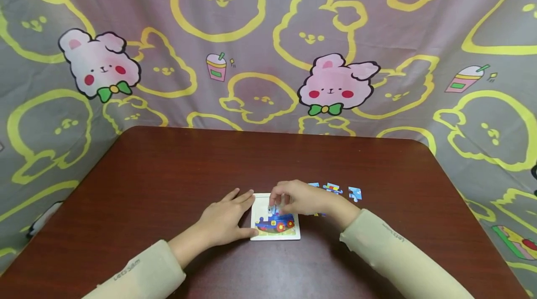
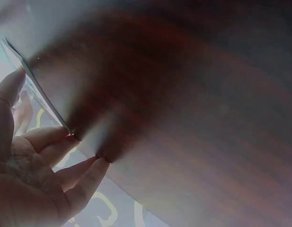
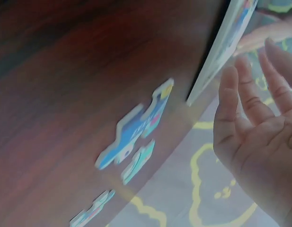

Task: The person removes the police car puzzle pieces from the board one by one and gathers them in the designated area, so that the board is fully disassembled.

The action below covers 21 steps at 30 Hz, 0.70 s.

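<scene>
A white-framed jigsaw tray lies on the table, its lower part filled with a blue vehicle picture with red and yellow wheels. My left hand rests against its left side, fingers spread; the thumb touches the lower left edge. In the left wrist view, the tray's thin edge runs along the thumb and fingers. Over the tray's upper right, my right hand pinches a small blue-and-white puzzle piece with bent fingers, at the picture's top. That piece is partly covered; the right wrist view does not show it.
Loose puzzle pieces lie right of the tray, among them a light-blue one and a multicoloured one; the right forearm partly covers others. In the right wrist view, a larger blue piece lies nearest the tray. A patterned curtain hangs behind the brown table.
</scene>
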Motion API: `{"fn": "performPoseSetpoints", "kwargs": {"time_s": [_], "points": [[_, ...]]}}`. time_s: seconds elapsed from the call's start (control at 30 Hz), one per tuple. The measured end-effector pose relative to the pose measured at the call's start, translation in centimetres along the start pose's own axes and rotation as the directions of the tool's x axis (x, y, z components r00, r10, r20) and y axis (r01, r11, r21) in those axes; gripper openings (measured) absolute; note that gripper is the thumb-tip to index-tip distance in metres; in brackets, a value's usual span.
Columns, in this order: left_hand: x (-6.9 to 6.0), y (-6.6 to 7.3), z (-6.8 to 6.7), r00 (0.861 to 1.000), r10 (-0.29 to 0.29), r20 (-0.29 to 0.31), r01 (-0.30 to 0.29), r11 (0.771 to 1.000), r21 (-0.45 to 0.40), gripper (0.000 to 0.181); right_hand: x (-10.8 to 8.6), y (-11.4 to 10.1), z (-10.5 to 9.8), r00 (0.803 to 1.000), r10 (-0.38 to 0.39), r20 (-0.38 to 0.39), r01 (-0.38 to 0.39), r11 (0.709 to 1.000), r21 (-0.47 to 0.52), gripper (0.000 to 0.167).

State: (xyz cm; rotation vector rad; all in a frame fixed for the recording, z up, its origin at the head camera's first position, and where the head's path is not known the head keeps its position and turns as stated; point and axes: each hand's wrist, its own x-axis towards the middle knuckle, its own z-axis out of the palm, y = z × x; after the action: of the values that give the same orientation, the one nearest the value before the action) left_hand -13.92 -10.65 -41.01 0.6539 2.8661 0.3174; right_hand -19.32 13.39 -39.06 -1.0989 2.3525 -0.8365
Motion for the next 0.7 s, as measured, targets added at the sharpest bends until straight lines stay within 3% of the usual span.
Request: {"fn": "performPoseSetpoints", "kwargs": {"time_s": [0.27,0.5,0.7], "points": [[-0.02,0.0,-0.13,1.0,-0.005,0.007,0.005,1.0,-0.003,0.085,0.64,-0.42,0.81,0.996,-0.028,0.088,0.037,0.994,-0.102,0.024],[-0.12,0.1,-0.12,1.0,-0.007,0.004,0.007,1.0,-0.002,0.084,0.34,-0.45,1.06,0.993,-0.018,0.119,0.046,0.971,-0.235,0.031],[-0.09,0.03,-0.12,1.0,0.001,0.0,-0.001,1.0,0.002,0.084,0.65,-0.76,1.1,0.992,0.0,0.128,0.035,0.961,-0.273,0.033]]}}
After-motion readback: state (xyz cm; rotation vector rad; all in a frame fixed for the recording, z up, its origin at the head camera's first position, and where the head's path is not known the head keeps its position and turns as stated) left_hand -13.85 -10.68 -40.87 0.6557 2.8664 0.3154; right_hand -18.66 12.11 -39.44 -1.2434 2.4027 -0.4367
